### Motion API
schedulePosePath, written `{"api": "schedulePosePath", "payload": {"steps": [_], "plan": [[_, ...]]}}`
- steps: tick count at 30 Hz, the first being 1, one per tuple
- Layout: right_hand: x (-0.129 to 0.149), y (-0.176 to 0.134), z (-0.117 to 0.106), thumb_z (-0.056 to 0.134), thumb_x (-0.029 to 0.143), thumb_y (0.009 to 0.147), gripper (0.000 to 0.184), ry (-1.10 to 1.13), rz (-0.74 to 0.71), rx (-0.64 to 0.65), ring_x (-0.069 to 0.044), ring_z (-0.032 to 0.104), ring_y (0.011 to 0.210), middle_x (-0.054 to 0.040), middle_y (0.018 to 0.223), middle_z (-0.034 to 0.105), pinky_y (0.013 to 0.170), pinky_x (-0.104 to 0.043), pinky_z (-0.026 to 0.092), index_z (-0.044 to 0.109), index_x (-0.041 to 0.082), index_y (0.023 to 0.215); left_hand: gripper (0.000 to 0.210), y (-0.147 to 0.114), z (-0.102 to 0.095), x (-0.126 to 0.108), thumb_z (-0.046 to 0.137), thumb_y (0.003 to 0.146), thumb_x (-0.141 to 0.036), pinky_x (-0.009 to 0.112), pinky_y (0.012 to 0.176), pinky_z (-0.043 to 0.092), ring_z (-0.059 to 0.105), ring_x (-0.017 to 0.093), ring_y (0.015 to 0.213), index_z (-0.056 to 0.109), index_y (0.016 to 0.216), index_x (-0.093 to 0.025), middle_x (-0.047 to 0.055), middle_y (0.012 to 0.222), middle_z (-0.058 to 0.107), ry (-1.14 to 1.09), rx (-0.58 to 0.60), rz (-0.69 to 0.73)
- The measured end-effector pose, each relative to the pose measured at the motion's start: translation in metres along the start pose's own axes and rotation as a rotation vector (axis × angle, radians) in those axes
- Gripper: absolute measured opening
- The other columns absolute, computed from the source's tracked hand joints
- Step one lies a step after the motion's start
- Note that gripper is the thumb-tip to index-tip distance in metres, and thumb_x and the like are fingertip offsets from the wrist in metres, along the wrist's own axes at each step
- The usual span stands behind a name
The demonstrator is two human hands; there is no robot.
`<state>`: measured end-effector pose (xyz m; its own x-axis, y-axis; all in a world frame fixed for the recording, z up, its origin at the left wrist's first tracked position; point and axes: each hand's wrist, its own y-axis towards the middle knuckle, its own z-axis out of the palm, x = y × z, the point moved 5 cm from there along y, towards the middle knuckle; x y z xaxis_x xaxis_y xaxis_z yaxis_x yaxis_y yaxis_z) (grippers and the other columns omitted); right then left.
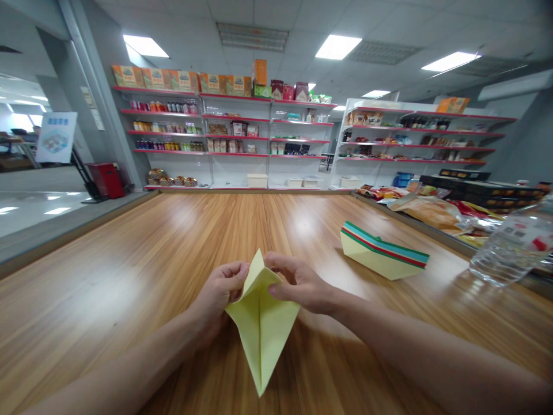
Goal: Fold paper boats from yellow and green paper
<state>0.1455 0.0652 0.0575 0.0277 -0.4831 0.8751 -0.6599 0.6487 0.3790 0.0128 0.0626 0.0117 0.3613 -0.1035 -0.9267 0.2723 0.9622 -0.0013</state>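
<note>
A folded sheet of pale yellow paper (260, 328) is held up over the wooden table, one long point toward me and a shorter peak rising at the far end. A crease runs down its middle. On its left edge, my left hand (227, 291) pinches the paper between thumb and fingers. My right hand (300, 282) grips the right side, its thumb on the near face and the fingers behind, partly hidden. To the right lies a folded paper boat (384, 253), pale yellow with green, blue, white and red stripes along its upper edge, apart from both hands.
The wood-grain table (194, 230) stretches ahead. A clear plastic bottle (505, 248) stands at the right, near bagged snacks (436, 213) and dark boxes (479, 193). Stocked shelves (237, 138) line the back, with a sign (56, 138) and a red bin (106, 180) at the left.
</note>
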Motion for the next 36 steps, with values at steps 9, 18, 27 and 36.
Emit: {"api": "schedulePosePath", "payload": {"steps": [9, 18, 27, 36], "plan": [[0.023, 0.000, 0.002, 0.058, 0.026, 0.084, 0.013, -0.210, -0.162, 0.017, -0.015, 0.050, 0.083, -0.0047, 0.087, 0.050, 0.077, -0.031, 0.042, 0.066, 0.016, 0.080, 0.033, -0.002, 0.007, 0.005, 0.068, 0.073, -0.039, 0.019, 0.042, 0.023, 0.039, 0.006, 0.041, 0.052, 0.061, -0.013, -0.003, 0.050, 0.047, 0.003, 0.067, -0.066], [0.020, 0.000, -0.001, 0.060, 0.032, 0.082, 0.019, -0.211, -0.171, -0.098, -0.016, 0.052, 0.085, -0.0057, 0.091, 0.052, 0.079, -0.032, 0.042, 0.064, 0.015, 0.074, 0.019, -0.002, 0.009, 0.004, 0.063, 0.077, -0.027, 0.020, 0.047, 0.034, 0.049, 0.009, 0.047, 0.059, 0.066, -0.012, 0.001, 0.056, 0.055, -0.108, 0.119, -0.097], [-0.022, 0.002, -0.027, 0.063, 0.041, 0.077, 0.030, -0.082, 0.166, -0.464, -0.013, 0.056, 0.065, -0.0020, 0.077, 0.058, 0.056, -0.024, 0.042, 0.053, 0.017, 0.091, 0.039, -0.012, 0.025, -0.005, 0.040, 0.088, -0.024, 0.040, 0.093, 0.038, 0.057, 0.026, 0.101, 0.055, 0.121, -0.011, 0.013, 0.111, 0.063, -0.338, 0.394, -0.106], [-0.053, -0.003, -0.019, 0.055, 0.049, 0.080, 0.040, -0.070, 0.371, -0.306, -0.011, 0.051, 0.055, -0.0044, 0.065, 0.060, 0.047, -0.021, 0.034, 0.063, 0.011, 0.071, 0.044, -0.004, 0.013, 0.006, 0.042, 0.088, -0.038, 0.045, 0.097, 0.035, 0.053, 0.030, 0.110, 0.056, 0.120, -0.011, 0.015, 0.116, 0.060, -0.329, 0.185, -0.157]]}}
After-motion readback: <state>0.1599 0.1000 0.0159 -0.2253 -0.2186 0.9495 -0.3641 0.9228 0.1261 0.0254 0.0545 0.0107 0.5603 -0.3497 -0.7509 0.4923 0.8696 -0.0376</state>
